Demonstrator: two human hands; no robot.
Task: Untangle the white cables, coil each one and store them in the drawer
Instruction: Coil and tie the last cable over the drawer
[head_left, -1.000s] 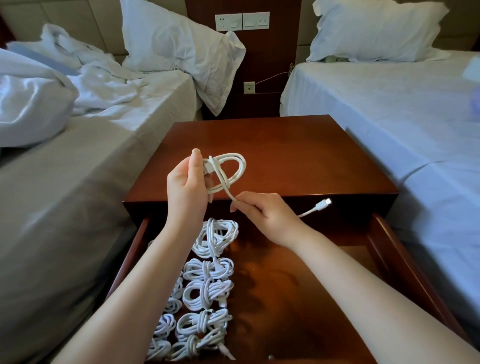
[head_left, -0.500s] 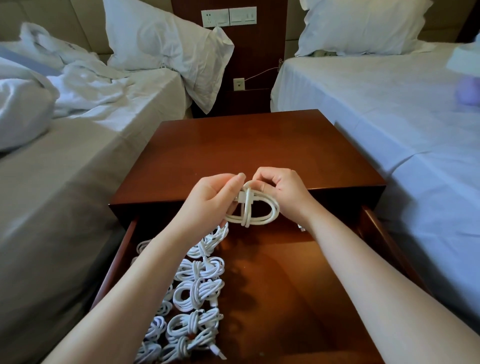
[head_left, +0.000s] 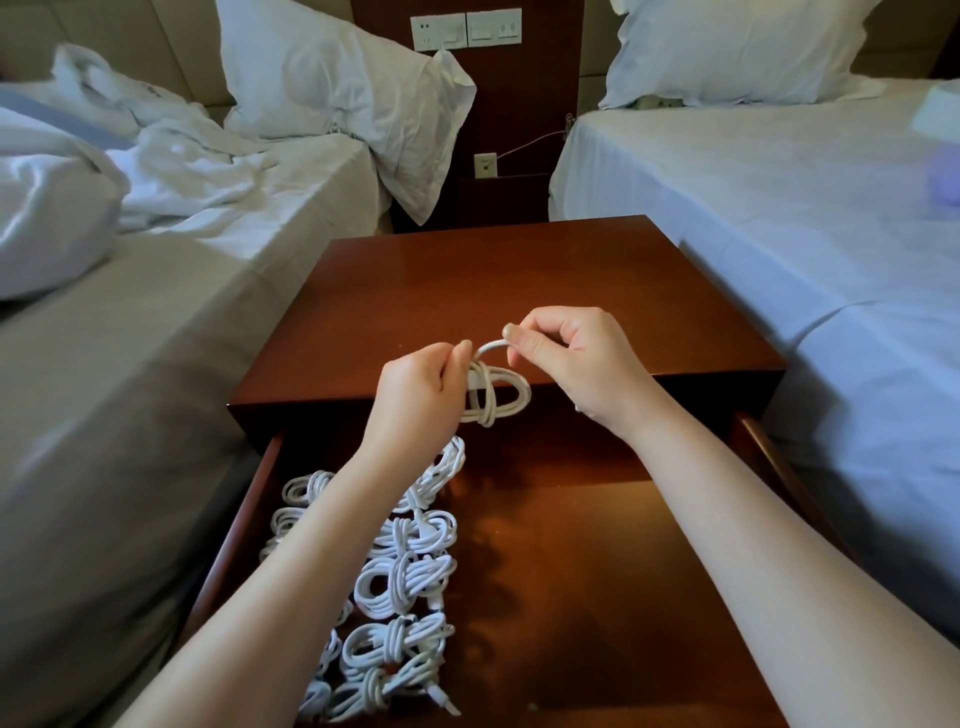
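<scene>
Both hands have come up a little since half a second ago. The bundle that lay flat between them now hangs under them, with the right hand drawing a short arc of the tail out toward 1 o'clock. Only the head view to go on. The left hand (head_left: 415, 384) has its fingers curled round the 9 o'clock side of the small white rubbery cable coil (head_left: 501, 400). The right hand (head_left: 576, 358) pinches the tail strand between thumb and forefinger, other fingers tucked in. The coil is held in the air in front of the front edge of the glossy reddish-brown wooden nightstand (head_left: 493, 280), above the back of its pulled-out wooden drawer (head_left: 597, 571). Two rows of finished white cable bundles (head_left: 400, 577) sit at roughly 7 o'clock in the frame. Looks to me like the final cinching wrap. I'd keep the left grip firm so the loops don't spring, pull the tail snug rather than hard, tuck the end in, then lay it beside the stored ones. Hard to make out: the plug end isn't clearly visible, though a white speck under the right wrist might be it. I can't tell if the tail actually passes through the loop. The left hand hides part of the coil, the left forearm covers some of the bundles, and the drawer's near end is cut off at 6 o'clock.
</scene>
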